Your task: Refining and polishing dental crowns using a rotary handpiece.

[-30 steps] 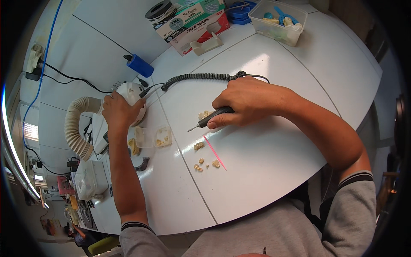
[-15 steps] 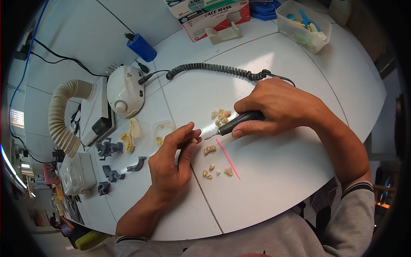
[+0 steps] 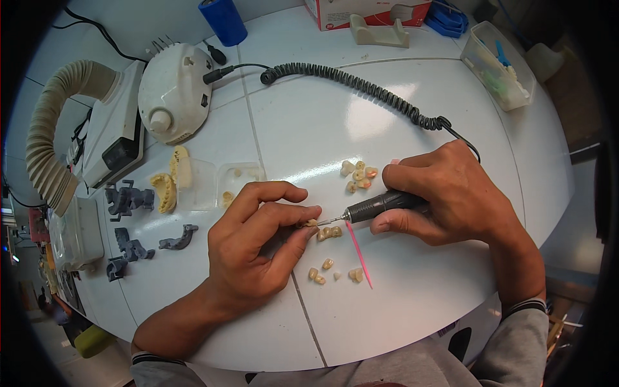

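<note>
Between the thumb and fingers of my left hand (image 3: 261,238) is a small tooth-coloured dental crown (image 3: 311,223), partly hidden by the fingertips. My right hand (image 3: 445,200) is closed around a black rotary handpiece (image 3: 380,205), whose thin metal bur (image 3: 331,221) reaches the crown. Just below the bur lies a joined row of crowns, a dental bridge (image 3: 329,233). A pink stick (image 3: 360,255) rests on the table beside it. Several loose crowns (image 3: 359,175) are heaped beyond the handpiece, and more small crowns (image 3: 316,275) lie nearer to me.
A coiled black cord (image 3: 348,80) runs from the white control unit (image 3: 174,93) to the handpiece. At left are a ribbed hose (image 3: 48,129), grey dental models (image 3: 129,198), a yellowish dental cast (image 3: 164,191) and a clear box (image 3: 238,173). A plastic tub (image 3: 496,68) stands far right.
My hands have come together, and the bur now meets the crown in my left hand. The whole view has shifted closer to the table.
</note>
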### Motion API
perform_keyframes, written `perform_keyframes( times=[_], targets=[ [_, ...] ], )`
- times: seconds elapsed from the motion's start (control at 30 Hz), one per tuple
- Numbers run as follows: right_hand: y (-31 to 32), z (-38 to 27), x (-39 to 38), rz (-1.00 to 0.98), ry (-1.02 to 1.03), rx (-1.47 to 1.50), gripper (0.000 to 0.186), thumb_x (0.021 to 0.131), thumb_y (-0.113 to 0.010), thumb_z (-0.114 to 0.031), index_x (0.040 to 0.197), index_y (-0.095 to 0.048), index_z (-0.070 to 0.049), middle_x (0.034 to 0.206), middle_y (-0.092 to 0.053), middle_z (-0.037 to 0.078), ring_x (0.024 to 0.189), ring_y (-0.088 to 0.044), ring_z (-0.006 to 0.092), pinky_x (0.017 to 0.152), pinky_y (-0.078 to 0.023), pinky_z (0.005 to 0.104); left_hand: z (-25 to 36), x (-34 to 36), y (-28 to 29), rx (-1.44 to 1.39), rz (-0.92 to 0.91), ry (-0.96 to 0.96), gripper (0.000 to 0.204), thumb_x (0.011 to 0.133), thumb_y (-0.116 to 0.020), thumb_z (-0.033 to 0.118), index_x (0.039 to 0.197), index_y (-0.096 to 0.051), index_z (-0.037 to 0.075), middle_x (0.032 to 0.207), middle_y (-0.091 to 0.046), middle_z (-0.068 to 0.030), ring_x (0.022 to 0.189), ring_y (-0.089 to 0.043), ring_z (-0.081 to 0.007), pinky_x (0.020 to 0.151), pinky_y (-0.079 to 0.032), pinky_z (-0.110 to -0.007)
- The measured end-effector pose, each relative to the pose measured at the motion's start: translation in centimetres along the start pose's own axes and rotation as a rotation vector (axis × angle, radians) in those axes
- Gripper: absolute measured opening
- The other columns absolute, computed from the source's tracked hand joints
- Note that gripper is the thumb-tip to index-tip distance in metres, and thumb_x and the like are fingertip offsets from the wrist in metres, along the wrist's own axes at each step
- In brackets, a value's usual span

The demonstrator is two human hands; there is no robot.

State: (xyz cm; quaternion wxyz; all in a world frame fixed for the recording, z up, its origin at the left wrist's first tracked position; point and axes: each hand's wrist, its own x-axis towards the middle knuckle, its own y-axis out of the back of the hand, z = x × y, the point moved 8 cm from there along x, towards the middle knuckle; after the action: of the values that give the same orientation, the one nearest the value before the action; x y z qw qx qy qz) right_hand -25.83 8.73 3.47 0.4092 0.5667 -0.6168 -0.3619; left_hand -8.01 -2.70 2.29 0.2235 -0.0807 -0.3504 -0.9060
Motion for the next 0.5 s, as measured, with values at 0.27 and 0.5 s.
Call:
perform_keyframes(
  times=[0.27,0.5],
  targets=[
    [0.14,0.23,-0.10,-0.064,0.021,-0.003,0.056,0.094,-0.078,-0.061,0.094,-0.078,-0.005,0.061,-0.066,0.009,0.054,-0.065,0.0337,0.054,-0.045,0.0453,0.12,-0.13,-0.31,-0.050,0.006,0.020,0.028,0.088,-0.080,-0.009,0.116,-0.079,-0.003,0.101,-0.074,-0.0118,0.081,-0.070,-0.0136,0.069,-0.054,-0.025],
    [0.09,0.19,-0.18,-0.042,0.036,-0.007,0.056,0.094,-0.079,-0.060,0.093,-0.078,-0.005,0.061,-0.066,0.010,0.055,-0.066,0.0341,0.053,-0.045,0.0450,0.40,0.06,-0.44,-0.050,-0.039,-0.027,0.027,0.095,-0.076,-0.006,0.122,-0.075,-0.006,0.099,-0.074,-0.0110,0.080,-0.067,-0.0120,0.068,-0.052,-0.025]
  ],
)
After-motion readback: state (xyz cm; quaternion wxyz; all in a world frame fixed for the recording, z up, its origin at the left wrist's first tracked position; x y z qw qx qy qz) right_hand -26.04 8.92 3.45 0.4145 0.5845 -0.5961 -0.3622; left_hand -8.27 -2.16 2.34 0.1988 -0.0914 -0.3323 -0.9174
